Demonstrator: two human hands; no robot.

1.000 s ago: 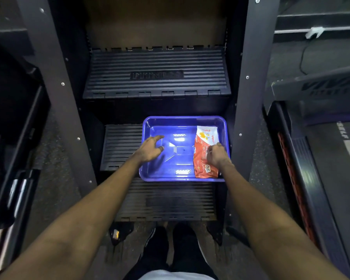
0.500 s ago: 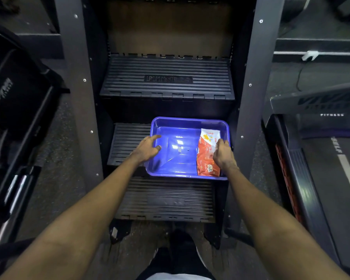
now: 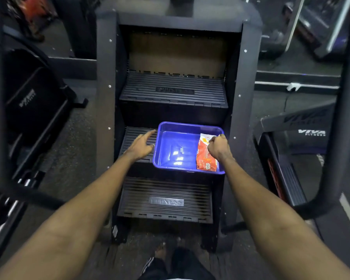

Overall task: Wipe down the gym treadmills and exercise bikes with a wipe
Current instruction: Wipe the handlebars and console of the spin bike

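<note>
A person's right hand (image 3: 217, 147) is curling over the upper end of an orange wipe pack (image 3: 203, 158), fingers pinching at its top edge, in a blue tub (image 3: 188, 124) sitting at frame centre on the 2nd of 3 machine steps (image 3: 135, 136). The pack is lying against the tub's right wall, long axis running lower to upper frame, directly under that hand. The left hand (image 3: 140, 147), fingers straight and holding nothing, is hovering at the tub's left rim, farther off.

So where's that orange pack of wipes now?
In the head view, the orange pack of wipes lies along the right side of the blue tub, which sits on the machine's middle step; the right hand pinches its far end.
</note>
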